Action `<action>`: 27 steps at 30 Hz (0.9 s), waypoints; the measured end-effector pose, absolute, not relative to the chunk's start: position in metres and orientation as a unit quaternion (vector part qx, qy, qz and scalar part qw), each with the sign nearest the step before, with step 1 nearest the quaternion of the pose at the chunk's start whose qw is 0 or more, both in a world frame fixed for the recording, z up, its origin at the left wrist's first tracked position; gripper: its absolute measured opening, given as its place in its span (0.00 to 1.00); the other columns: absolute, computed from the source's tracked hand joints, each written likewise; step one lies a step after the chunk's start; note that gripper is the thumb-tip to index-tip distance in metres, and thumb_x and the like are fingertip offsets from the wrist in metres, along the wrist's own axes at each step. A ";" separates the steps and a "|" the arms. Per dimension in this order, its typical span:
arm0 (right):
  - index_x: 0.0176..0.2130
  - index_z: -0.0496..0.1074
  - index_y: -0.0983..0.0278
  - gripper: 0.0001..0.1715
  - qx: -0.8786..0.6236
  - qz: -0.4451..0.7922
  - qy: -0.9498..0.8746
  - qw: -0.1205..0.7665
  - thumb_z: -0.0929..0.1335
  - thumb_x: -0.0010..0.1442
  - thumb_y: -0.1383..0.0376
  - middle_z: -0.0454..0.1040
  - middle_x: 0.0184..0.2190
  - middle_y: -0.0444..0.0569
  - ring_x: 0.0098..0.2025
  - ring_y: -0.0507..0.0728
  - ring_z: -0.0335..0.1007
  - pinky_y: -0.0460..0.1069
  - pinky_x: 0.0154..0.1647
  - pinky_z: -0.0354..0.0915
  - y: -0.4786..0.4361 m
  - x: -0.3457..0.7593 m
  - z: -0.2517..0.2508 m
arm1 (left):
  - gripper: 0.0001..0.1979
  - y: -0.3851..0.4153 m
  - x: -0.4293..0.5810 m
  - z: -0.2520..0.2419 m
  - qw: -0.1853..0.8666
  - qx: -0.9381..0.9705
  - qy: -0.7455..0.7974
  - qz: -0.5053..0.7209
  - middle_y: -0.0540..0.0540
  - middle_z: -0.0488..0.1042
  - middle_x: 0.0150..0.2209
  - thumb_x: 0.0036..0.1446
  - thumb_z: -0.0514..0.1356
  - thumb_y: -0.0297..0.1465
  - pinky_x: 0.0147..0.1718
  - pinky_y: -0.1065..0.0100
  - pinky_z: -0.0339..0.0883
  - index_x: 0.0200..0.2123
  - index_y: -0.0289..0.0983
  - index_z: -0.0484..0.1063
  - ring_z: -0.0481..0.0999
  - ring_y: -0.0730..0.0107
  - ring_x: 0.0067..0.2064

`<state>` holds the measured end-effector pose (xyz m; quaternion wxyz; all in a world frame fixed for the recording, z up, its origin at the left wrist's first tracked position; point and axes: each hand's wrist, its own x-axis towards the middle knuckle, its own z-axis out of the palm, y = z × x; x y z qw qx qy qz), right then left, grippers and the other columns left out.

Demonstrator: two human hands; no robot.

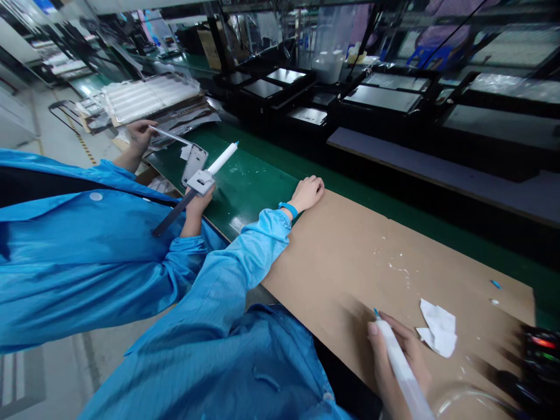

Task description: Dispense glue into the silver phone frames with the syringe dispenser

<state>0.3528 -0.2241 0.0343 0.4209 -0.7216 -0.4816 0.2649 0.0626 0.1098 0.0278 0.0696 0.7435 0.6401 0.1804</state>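
Note:
My right hand is closed around a white dispensing syringe with a small blue tip, held tilted over the brown cardboard sheet. The syringe's lower end runs out of the picture. My left hand, with a blue band at the wrist, rests at the far left corner of that sheet. Its fingers are bent over the edge and partly hidden. A torn piece of white paper lies to the right of the syringe. Small white bits are scattered on the cardboard.
At left a co-worker in blue holds a similar white tube, a grey frame-like part and a thin strip. A black device with red and green lights stands at right. Dark trays line the back beyond the green bench.

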 end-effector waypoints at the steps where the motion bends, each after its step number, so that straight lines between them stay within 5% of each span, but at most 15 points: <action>1: 0.49 0.85 0.61 0.30 -0.720 0.264 -0.483 0.423 0.78 0.63 0.40 0.86 0.44 0.53 0.42 0.67 0.83 0.58 0.46 0.72 -0.224 0.353 0.033 | 0.13 0.110 0.063 0.028 0.070 0.744 0.640 0.180 0.38 0.80 0.58 0.80 0.53 0.30 0.58 0.57 0.69 0.53 0.38 0.78 0.78 0.54 0.58; 11: 0.51 0.85 0.58 0.29 -0.720 0.273 -0.484 0.417 0.78 0.63 0.41 0.86 0.46 0.51 0.45 0.67 0.83 0.56 0.46 0.73 -0.226 0.356 0.031 | 0.13 0.109 0.063 0.028 0.074 0.744 0.639 0.181 0.37 0.79 0.57 0.80 0.53 0.30 0.58 0.57 0.68 0.54 0.36 0.78 0.78 0.53 0.58; 27: 0.50 0.82 0.47 0.29 -0.744 0.277 -0.475 0.379 0.73 0.64 0.31 0.87 0.49 0.50 0.50 0.75 0.85 0.65 0.44 0.81 -0.226 0.357 0.026 | 0.12 0.110 0.064 0.028 0.074 0.744 0.636 0.188 0.38 0.79 0.54 0.79 0.54 0.29 0.58 0.56 0.70 0.51 0.37 0.78 0.78 0.54 0.56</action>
